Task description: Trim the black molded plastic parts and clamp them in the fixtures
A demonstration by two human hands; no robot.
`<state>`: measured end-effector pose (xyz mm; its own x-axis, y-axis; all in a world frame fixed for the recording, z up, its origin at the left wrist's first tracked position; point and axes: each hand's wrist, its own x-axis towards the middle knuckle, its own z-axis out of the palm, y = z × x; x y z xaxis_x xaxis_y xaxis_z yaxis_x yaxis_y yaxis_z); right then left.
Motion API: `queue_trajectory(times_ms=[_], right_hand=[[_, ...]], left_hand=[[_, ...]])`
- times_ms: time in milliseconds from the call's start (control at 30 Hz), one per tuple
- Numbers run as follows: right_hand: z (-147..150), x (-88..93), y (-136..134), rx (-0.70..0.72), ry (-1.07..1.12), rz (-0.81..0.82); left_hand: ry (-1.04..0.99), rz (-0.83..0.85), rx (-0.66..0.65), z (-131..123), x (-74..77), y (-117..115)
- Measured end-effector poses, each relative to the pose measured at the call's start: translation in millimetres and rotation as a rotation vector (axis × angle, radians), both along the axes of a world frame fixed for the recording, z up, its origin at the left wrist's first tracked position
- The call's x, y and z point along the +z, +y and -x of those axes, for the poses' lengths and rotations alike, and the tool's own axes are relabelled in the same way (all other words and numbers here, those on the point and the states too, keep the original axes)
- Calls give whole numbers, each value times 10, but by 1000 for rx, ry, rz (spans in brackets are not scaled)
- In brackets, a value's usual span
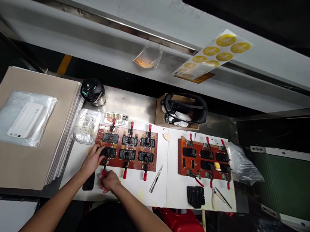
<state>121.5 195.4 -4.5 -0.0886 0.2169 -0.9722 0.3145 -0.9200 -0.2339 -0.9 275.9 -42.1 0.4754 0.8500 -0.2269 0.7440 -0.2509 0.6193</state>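
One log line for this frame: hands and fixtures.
left hand: on lower-left black part, left fixture board | right hand: by its red clamp handle | right fixture board: untouched

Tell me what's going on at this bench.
A person works at a bench holding two red-brown boards fitted with black parts and red-handled clamps. The left hand rests on the black part at the near-left corner of the left board. The right hand has its fingers at the red clamp handle just below; the grip is unclear. The second board, a stack of black parts and a small knife lie untouched.
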Motion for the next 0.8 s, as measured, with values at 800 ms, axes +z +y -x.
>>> queue_trajectory(times_ms=[800], right_hand=[[-2803, 478, 575, -67, -587, -517]], left_hand=[[-64, -42, -258, -2606, 72, 129]])
